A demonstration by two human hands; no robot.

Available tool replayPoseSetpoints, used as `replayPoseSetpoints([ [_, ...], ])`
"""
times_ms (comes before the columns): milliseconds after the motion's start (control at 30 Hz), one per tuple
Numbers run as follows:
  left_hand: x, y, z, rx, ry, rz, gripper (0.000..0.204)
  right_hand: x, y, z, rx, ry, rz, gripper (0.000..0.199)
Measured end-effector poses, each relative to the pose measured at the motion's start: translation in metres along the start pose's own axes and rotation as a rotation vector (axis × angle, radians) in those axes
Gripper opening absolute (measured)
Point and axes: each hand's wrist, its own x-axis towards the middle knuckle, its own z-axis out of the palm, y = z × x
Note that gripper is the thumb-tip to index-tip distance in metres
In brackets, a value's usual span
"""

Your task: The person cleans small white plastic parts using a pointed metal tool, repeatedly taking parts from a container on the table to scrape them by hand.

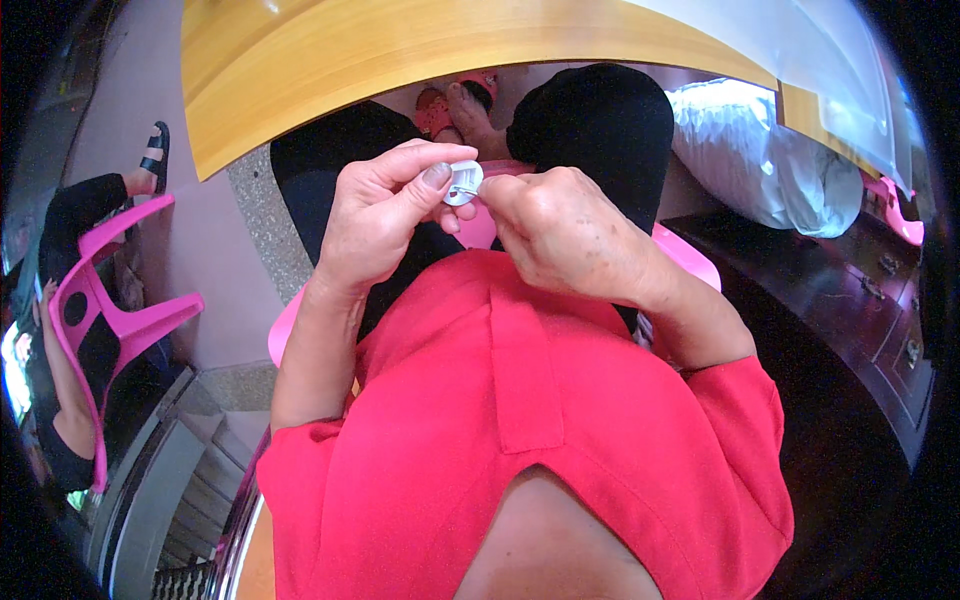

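My left hand (378,208) pinches a small round white plastic piece (463,183) between thumb and fingers, above my lap. The piece has a recessed inner side facing up, with some small detail in it too fine to name. At its right edge, my right hand (578,228) is closed, thumb and forefinger pressed together. Its fingertips touch or nearly touch the white piece. Whatever they may hold is hidden by the fingers.
A wooden table (330,75) edge curves across in front of my knees. To the right stand a stuffed white bag (765,160) and a dark cabinet (850,285) with handles. On the left, another person sits by a pink plastic stool (140,325); steps (205,480) lie lower left.
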Motion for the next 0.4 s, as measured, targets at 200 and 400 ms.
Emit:
replayPoseSetpoints([
  [200, 0.0002, -0.0013, 0.0020, -0.003, -0.008, 0.012, 0.021, -0.0015, 0.0033, 0.0023, -0.056, -0.094, 0.021, 0.013],
  [400, 0.0010, -0.0094, -0.0028, 0.059, -0.008, 0.032, 0.020, 0.0002, -0.0047, -0.0011, -0.263, -0.182, -0.022, 0.024],
])
